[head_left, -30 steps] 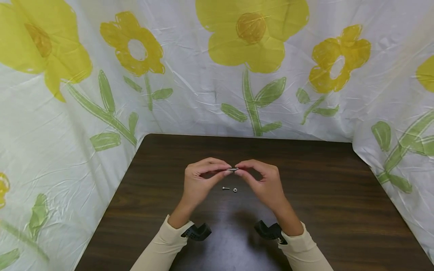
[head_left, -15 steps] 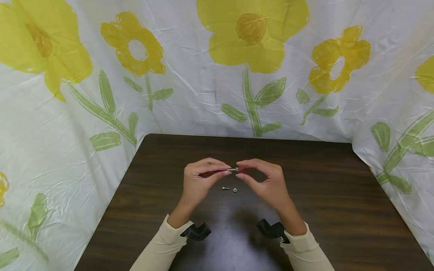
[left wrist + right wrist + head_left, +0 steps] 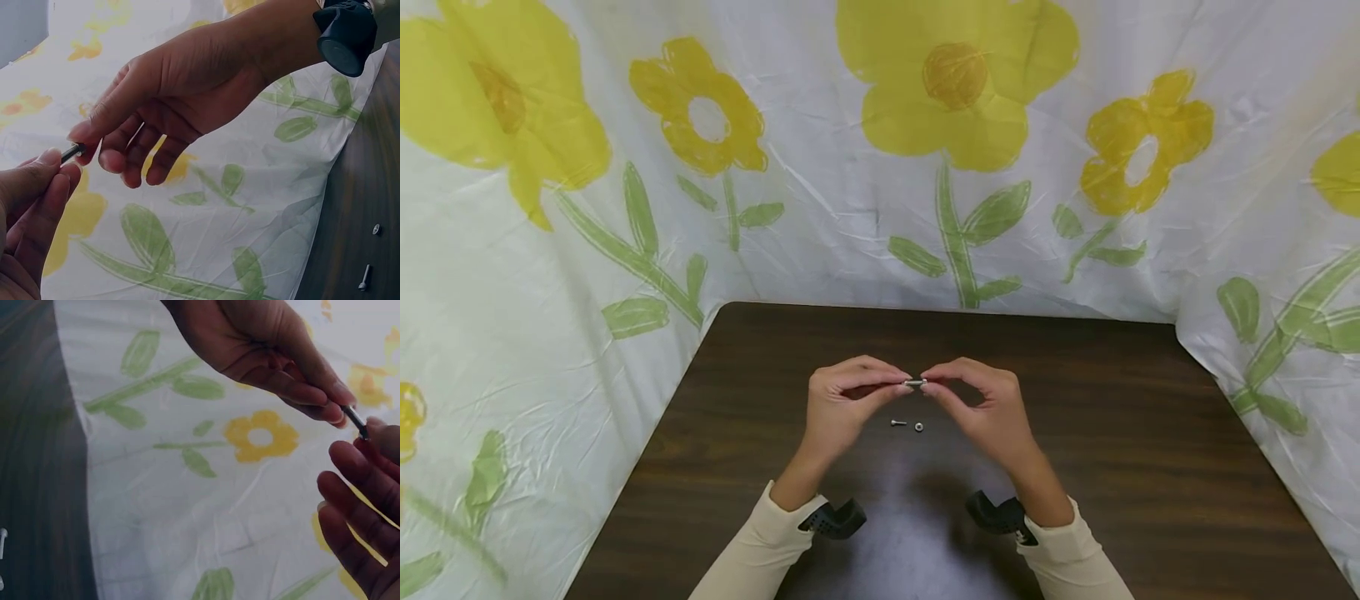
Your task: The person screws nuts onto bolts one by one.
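A small metal bolt (image 3: 914, 382) is held level between the two hands, above the dark table. My left hand (image 3: 838, 404) pinches one end of it between thumb and fingers. At the other, thicker end, the thumb and forefinger of my right hand (image 3: 988, 408) pinch it; whether that end is a head or a nut I cannot tell. In the left wrist view the bolt (image 3: 72, 152) spans the gap between both hands' fingertips. The right hand's other fingers (image 3: 356, 537) are spread loosely in the right wrist view.
Below the hands, a smaller bolt (image 3: 898, 422) lies on the table (image 3: 745, 467) with a nut (image 3: 919, 427) just right of it. A white curtain (image 3: 820, 217) printed with yellow flowers hangs behind the table and along its sides.
The right fingers drew slightly right, loosening around the bolt's thicker end, then came back in on it. The left hand keeps its pinch. The head view has tipped up slightly.
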{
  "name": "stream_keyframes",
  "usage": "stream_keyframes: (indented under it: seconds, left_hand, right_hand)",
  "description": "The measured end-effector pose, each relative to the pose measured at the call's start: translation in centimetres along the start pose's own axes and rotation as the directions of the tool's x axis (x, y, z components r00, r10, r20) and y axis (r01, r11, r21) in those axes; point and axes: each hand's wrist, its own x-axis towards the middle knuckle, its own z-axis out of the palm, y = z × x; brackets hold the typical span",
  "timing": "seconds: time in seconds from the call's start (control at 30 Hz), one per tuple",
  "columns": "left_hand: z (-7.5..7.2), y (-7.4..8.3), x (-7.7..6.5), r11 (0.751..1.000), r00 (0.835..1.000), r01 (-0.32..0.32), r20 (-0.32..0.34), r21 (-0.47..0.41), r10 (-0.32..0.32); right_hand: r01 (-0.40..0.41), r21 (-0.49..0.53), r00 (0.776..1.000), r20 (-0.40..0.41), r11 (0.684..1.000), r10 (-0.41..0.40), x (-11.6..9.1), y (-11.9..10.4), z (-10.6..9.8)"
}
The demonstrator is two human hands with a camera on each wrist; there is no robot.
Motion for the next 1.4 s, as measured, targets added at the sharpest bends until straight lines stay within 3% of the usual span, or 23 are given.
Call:
stream_keyframes:
  seconds: [0.23,0.5,0.67,0.97,1.1,1.4]
  left_hand:
    - [0.5,-0.3,0.2,1.000,1.000,-0.001,0.006,0.020,0.001]
    - [0.3,-0.2,-0.9,0.999,0.999,0.003,-0.036,0.051,-0.001]
    - [0.4,-0.1,-1.1,0.999,1.000,-0.007,-0.027,0.048,0.008]
    - [0.8,0.0,-0.4,0.999,0.999,-0.041,-0.004,0.019,0.042]
    - [0.8,0.0,-0.5,0.999,1.000,-0.027,-0.010,0.029,0.027]
    - [0.7,-0.1,-0.4,0.999,1.000,-0.013,-0.018,0.033,0.014]
  right_hand:
    - [-0.074,-0.031,0.997,0.028,0.997,0.075,-0.4,0.1,-0.4]
    - [0.046,0.026,0.998,0.033,0.999,-0.047,-0.2,0.0,0.0]
    - [0.060,0.035,0.998,0.033,0.998,-0.061,-0.3,0.0,0.0]
    - [-0.033,-0.019,0.998,0.058,0.999,0.034,-0.5,0.1,-0.4]
    - [-0.076,-0.029,0.995,0.062,0.997,0.078,-0.6,0.0,-0.4]
    - [0.032,-0.006,0.999,0.019,0.999,-0.032,-0.2,0.0,-0.3]
